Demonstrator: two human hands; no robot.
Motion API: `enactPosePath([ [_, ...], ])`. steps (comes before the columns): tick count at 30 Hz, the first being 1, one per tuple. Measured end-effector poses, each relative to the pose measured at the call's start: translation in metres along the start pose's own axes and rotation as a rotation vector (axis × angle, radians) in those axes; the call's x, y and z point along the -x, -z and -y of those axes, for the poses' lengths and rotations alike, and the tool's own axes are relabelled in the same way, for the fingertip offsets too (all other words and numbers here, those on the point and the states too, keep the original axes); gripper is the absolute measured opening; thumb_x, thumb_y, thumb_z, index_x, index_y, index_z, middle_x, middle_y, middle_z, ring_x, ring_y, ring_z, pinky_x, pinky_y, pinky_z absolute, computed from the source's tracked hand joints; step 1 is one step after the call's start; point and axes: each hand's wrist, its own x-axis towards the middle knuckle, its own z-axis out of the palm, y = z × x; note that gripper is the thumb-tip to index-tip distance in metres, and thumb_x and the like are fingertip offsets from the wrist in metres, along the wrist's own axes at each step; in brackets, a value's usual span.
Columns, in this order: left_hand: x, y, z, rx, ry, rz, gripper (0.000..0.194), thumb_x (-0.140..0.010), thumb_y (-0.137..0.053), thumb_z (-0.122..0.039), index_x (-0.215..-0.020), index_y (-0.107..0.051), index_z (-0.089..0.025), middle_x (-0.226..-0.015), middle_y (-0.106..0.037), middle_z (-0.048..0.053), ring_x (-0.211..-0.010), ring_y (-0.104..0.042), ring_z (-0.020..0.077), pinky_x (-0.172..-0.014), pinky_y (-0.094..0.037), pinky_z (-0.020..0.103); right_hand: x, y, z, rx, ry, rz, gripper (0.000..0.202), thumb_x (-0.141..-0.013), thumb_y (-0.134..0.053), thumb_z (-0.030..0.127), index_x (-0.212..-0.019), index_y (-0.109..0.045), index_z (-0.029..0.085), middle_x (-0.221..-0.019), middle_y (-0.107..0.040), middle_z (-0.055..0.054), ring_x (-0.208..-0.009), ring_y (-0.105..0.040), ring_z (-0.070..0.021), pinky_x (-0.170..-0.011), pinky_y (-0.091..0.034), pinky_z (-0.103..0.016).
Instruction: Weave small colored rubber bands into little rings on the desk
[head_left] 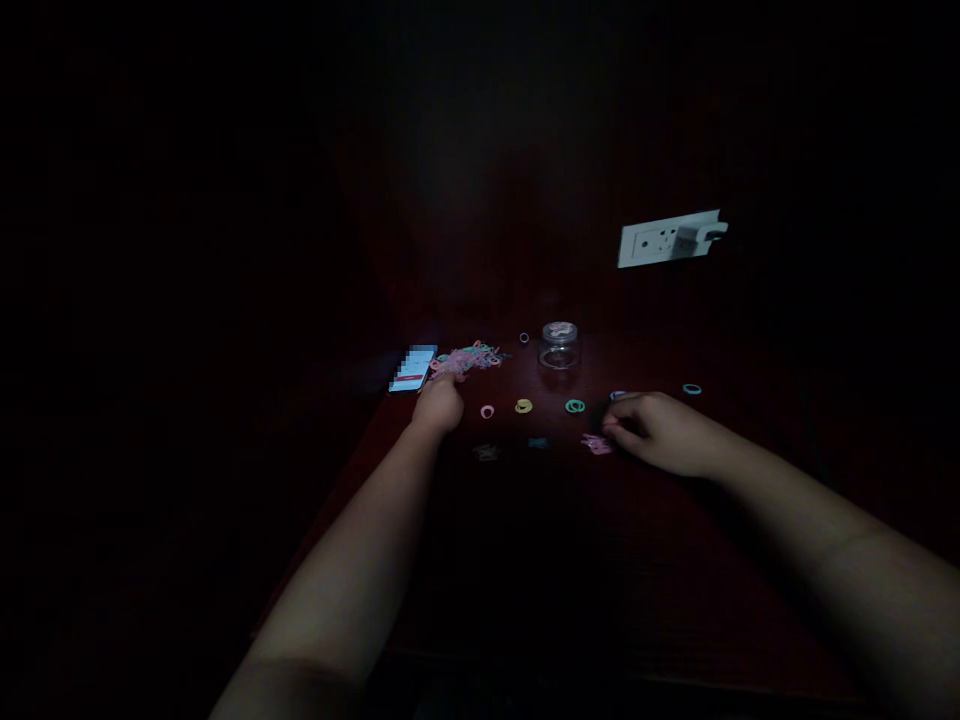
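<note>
My left hand (439, 402) is at the near edge of a mixed heap of small pastel hair ties (469, 358). Most of its fingers are hidden behind the back of the hand. My right hand (646, 428) is low over the table, fingers curled into a pinch; whatever is between the fingertips is too small to make out. Just left of those fingertips lies a group of pink hair ties (596, 444), and a purple hair tie (616, 396) shows partly behind the hand. Also on the table are green hair ties (575, 407), yellow ones (523, 406) and a pale pink one (487, 412).
A clear lidded jar (559, 348) stands at the back, with a lone purple ring (524, 338) to its left. A lit phone (413, 368) lies left of the heap. Dim blue bands (538, 443), brownish bands (486, 453) and a light-blue ring (691, 389) lie around. A wall socket (667, 240) holds a plug.
</note>
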Motion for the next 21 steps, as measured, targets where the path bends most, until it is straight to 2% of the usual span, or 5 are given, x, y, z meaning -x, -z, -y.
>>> enactPosePath([
  [8,-0.001,-0.003,0.0,-0.042,0.005,0.033,0.042,-0.087,-0.05,-0.018,-0.126,-0.065,-0.024,-0.141,-0.056,0.006,-0.133,-0.047,0.0259,-0.115,-0.034,0.038,0.0,0.0,0.003,-0.008,-0.009,0.009,0.019,-0.085,-0.051,0.028,-0.072,-0.063,0.02,-0.077,-0.067,-0.005,-0.069,-0.06,-0.0185,-0.066,-0.043,-0.029],
  [15,0.001,0.003,-0.002,-0.004,0.02,0.01,0.039,-0.088,-0.048,-0.019,-0.122,-0.067,-0.021,-0.127,-0.066,0.009,-0.116,-0.061,0.0227,-0.103,-0.045,0.032,0.0,0.0,0.002,-0.005,0.011,0.006,0.02,-0.087,-0.05,0.028,-0.073,-0.062,0.02,-0.077,-0.067,-0.004,-0.068,-0.06,-0.0178,-0.067,-0.043,-0.029],
  [21,0.004,0.011,-0.005,0.05,0.062,-0.045,0.032,-0.087,-0.055,-0.025,-0.114,-0.07,-0.021,-0.112,-0.073,0.01,-0.106,-0.066,0.0259,-0.095,-0.049,0.034,0.001,0.0,0.003,-0.008,0.014,-0.013,0.021,-0.087,-0.05,0.029,-0.072,-0.062,0.02,-0.074,-0.066,-0.004,-0.065,-0.058,-0.0172,-0.065,-0.043,-0.029],
])
